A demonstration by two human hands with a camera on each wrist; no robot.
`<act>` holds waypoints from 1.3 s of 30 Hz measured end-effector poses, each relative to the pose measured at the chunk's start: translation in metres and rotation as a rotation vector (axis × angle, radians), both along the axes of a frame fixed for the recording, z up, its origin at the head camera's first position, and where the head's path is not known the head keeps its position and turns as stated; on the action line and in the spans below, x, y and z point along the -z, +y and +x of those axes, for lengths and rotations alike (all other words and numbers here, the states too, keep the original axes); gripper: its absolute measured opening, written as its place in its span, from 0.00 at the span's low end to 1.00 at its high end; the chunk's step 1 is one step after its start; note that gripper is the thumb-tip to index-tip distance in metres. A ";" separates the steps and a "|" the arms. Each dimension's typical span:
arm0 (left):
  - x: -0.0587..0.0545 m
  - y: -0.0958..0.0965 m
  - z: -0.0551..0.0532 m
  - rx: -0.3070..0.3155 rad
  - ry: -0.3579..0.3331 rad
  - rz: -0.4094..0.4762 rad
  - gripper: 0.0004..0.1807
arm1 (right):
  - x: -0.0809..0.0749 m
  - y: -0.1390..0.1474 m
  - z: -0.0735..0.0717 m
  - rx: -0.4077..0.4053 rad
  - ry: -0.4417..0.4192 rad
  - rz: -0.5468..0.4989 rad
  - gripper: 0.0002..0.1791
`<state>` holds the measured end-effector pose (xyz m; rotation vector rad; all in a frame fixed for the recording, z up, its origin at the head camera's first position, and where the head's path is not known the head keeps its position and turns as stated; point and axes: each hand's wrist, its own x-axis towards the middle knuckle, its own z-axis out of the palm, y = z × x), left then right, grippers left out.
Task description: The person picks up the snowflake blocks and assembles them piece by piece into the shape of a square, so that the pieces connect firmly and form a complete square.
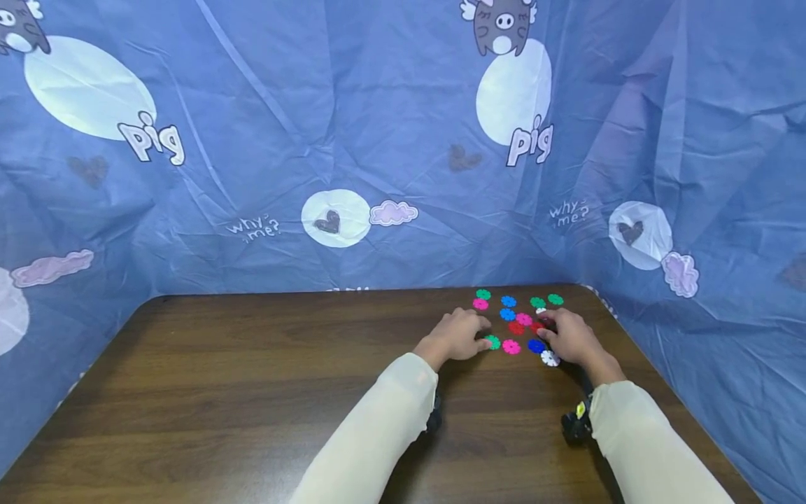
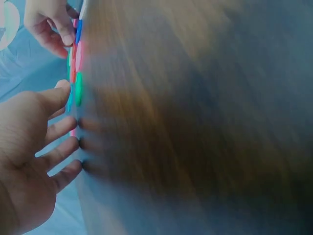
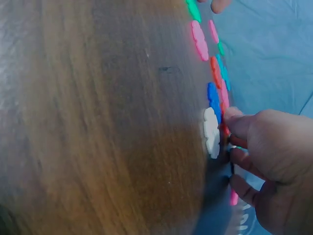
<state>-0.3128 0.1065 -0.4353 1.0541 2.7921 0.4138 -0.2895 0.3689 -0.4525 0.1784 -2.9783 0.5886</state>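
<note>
Green, pink, blue, red and white flower-shaped pieces (image 1: 511, 346), far right
The table (image 1: 252, 392) is brown wood-grain; the far cloth (image 1: 409, 91) is blue with white circles (image 1: 354, 218), grey hearts (image 1: 330, 222) and pale pink clouds (image 1: 393, 213); the sleeves (image 1: 371, 420) are cream.

Brown wood-grain tbl (image 1: 252, 392) w/ multi-col flower discs (image 1: 511, 346) nr far R corner.
</note>
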 end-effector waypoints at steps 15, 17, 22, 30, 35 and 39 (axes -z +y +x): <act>0.006 0.015 -0.004 -0.131 -0.068 0.079 0.12 | 0.004 0.003 -0.009 -0.040 -0.004 -0.179 0.09; 0.005 0.016 -0.004 -0.143 -0.090 0.105 0.11 | 0.002 0.004 -0.009 -0.033 -0.041 -0.185 0.09; 0.007 0.017 -0.004 -0.135 -0.091 0.152 0.11 | -0.002 0.003 -0.008 -0.028 -0.114 -0.243 0.09; 0.011 0.016 -0.005 -0.138 -0.109 0.255 0.12 | 0.000 0.006 -0.011 -0.023 -0.161 -0.296 0.14; 0.013 0.012 -0.008 -0.143 -0.169 0.382 0.09 | -0.003 0.006 -0.009 -0.002 -0.182 -0.306 0.14; 0.016 0.007 -0.009 -0.158 -0.224 0.489 0.06 | -0.004 0.006 -0.008 -0.001 -0.180 -0.322 0.13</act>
